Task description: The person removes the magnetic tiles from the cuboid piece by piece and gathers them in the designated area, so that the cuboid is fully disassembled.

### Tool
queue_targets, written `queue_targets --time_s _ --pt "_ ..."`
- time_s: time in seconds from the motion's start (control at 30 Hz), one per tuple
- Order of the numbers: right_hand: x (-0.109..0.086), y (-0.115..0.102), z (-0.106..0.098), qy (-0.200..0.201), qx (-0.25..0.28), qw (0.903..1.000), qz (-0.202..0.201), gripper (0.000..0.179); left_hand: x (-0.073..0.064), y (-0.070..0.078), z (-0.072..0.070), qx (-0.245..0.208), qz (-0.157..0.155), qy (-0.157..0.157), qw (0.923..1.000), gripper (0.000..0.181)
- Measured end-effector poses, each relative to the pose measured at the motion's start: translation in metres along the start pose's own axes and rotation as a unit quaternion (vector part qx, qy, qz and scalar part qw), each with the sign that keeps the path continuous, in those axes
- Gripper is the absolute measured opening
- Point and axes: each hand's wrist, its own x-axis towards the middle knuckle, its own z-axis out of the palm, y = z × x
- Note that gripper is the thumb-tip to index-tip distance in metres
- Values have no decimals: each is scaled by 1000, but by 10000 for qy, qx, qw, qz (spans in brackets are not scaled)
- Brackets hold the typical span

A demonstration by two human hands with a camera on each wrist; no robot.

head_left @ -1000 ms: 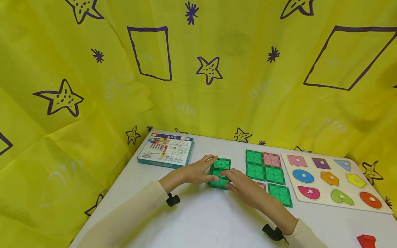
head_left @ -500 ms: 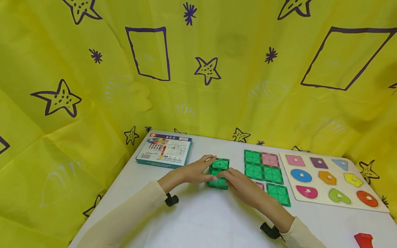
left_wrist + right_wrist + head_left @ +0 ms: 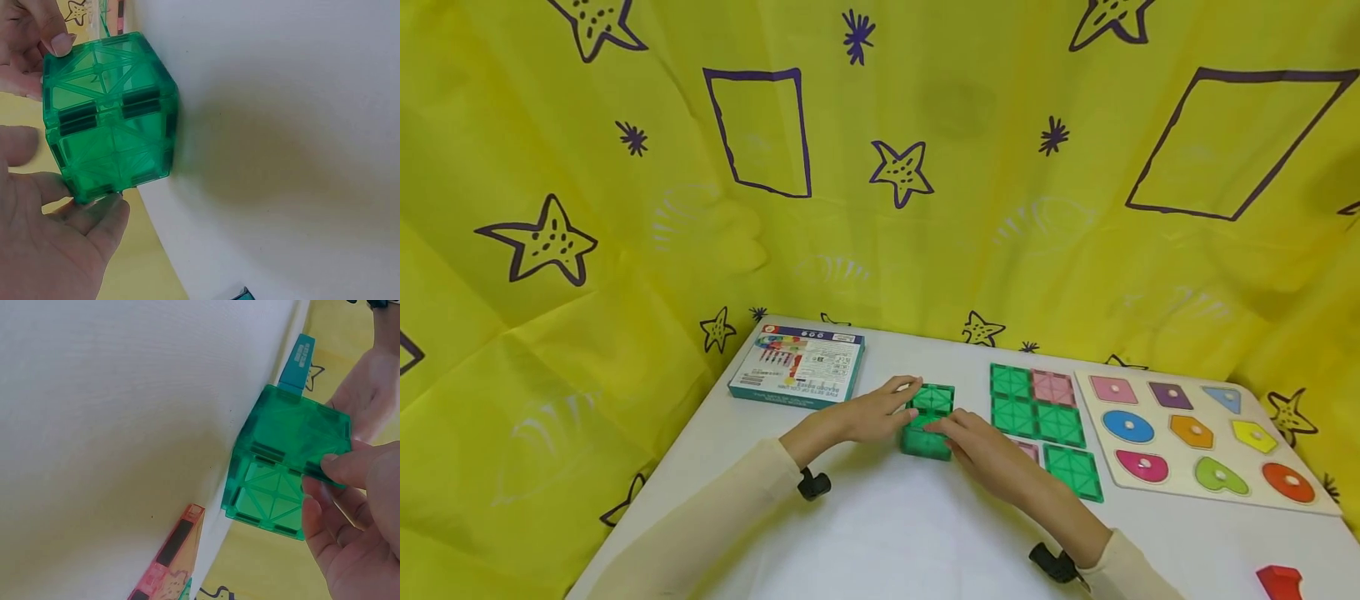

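Note:
A box-like build of clear green magnetic tiles (image 3: pixel 926 445) stands on the white table between my hands; its squared sides show in the left wrist view (image 3: pixel 112 147). My left hand (image 3: pixel 877 414) is at its left side. In the left wrist view the left fingertips (image 3: pixel 112 215) touch the build, while the thumb (image 3: pixel 17 145) is off it and blurred. From the right, my right hand (image 3: pixel 985 446) pinches the edge of a green magnetic tile (image 3: pixel 294 431) of the build, seen in the right wrist view. The build's far side is partly hidden.
Flat green tiles (image 3: pixel 1060 423) and a pink tile (image 3: pixel 1054 387) lie to the right, another pink one partly behind the right hand. Farther right is a wooden shape puzzle board (image 3: pixel 1180 498). A boxed set (image 3: pixel 797 367) lies back left; a red block (image 3: pixel 1279 581) sits front right.
The left thumb has lifted off the front of the build and drawn back. My right hand keeps nearly the same place, and the build stays put.

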Motion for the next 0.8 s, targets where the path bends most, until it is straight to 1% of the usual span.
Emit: queue_targets --time_s 0.1,0.27,0.5,0.8 --pt "-1 0 1 -25 8 10000 4 39 1 -1 2 -12 -27 0 10000 64" --pt "-1 1 1 33 12 10000 -79 42 2 -1 3 107 -7 5 9999 63" --pt "-4 4 1 205 79 9993 -288 42 2 2 3 268 9 -4 9996 63" --pt "-8 5 -3 215 172 9988 -411 44 1 5 4 406 -49 12 9992 63"
